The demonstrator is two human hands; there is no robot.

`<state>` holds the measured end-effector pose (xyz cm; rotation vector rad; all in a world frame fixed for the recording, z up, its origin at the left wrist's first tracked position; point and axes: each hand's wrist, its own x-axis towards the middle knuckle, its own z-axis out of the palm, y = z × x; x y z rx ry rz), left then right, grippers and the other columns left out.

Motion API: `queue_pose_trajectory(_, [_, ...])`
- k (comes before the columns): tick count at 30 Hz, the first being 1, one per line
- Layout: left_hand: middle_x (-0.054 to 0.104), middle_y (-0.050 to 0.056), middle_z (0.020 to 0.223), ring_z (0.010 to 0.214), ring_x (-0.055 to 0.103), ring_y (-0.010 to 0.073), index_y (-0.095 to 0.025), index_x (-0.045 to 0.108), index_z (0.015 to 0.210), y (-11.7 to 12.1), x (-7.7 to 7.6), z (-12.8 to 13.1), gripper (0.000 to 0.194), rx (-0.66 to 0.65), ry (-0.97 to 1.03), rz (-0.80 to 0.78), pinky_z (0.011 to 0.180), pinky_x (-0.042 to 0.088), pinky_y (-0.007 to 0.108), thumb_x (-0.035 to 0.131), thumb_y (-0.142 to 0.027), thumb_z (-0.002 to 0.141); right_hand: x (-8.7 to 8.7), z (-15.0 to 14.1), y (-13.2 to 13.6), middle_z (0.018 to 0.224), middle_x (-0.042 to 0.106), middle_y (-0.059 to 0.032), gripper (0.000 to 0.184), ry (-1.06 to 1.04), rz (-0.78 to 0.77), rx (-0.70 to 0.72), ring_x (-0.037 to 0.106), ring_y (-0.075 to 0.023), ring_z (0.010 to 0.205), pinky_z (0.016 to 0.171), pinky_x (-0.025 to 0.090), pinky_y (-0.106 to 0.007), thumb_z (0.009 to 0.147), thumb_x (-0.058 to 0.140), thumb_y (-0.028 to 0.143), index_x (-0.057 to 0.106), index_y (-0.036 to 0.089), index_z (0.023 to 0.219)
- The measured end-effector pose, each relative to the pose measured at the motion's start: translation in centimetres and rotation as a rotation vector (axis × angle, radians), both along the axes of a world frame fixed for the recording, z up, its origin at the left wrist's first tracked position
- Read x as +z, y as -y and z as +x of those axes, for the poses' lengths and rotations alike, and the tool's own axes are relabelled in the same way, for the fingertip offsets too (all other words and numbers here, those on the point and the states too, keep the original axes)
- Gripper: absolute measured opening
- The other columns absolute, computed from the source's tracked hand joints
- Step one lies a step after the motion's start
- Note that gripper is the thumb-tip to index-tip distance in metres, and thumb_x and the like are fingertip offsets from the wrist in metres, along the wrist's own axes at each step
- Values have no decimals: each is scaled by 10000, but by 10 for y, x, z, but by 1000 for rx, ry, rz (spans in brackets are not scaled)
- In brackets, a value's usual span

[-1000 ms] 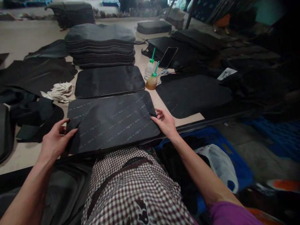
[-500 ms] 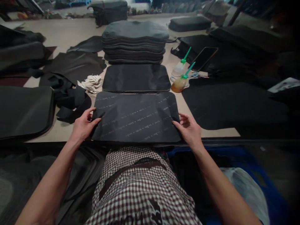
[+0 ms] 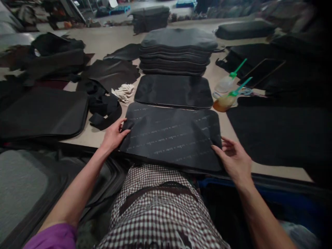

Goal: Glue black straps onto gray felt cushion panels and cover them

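A black rectangular panel with rounded corners and slanting rows of pale printed text (image 3: pixel 171 136) lies flat at the table's front edge. My left hand (image 3: pixel 114 135) grips its left side, thumb on top and fingers at the edge. On the right side, my right hand (image 3: pixel 234 157) pinches the panel the same way. Just beyond it lies a short pile of plain black panels (image 3: pixel 173 90). Behind that rises a taller stack of similar dark panels (image 3: pixel 177 52).
Two squeeze bottles with green nozzles, one with amber liquid (image 3: pixel 223 103) and one clear (image 3: pixel 225 84), stand right of the pile near a phone (image 3: pixel 264 72). White cloth scraps (image 3: pixel 123 92) and black strips (image 3: pixel 105 109) lie left. More black sheets (image 3: pixel 285 131) cover the right side.
The view has turned to the left, so everything sits further right and slightly tilted. Both hands keep their hold on the printed panel, which stays in place on the table.
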<state>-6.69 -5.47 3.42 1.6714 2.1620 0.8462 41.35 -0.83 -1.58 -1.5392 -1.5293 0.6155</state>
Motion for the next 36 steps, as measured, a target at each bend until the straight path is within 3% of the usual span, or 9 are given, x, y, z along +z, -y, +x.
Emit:
queue_pose_trajectory(14, [679,27,962,805,597,160,-215,632,1327,-1,1,-6,523,-41,113,47,778,461,284,767,-240,823,-3,-2,-5,871,607,-66,657,-81,-84,-97,593,-276,750,759,512,-525,579,875,613,709,304,1135])
queue_pose_trajectory(19, [688,35,974,813,600,168,-213,629,1334,-1,-2,-8,544,-54,92,71,786,458,295,786,-247,815,4,-7,-1,896,616,-70,589,-24,-75,-73,603,-275,774,777,509,-505,661,836,604,701,352,1176])
queue_pose_trajectory(29, [681,39,949,782,590,171,-221,645,1319,-2,-5,-9,544,-33,95,54,738,446,295,796,-257,798,1,-6,-4,914,641,-78,530,-61,-60,-75,635,-309,805,799,523,-544,635,858,584,712,385,1105])
queue_pose_trajectory(36, [685,30,947,803,619,183,-235,642,1317,-1,-7,-10,512,-34,103,51,759,464,296,756,-295,821,5,-4,-4,898,636,-59,591,-74,-95,-28,615,-271,779,771,557,-485,636,847,590,700,322,1142])
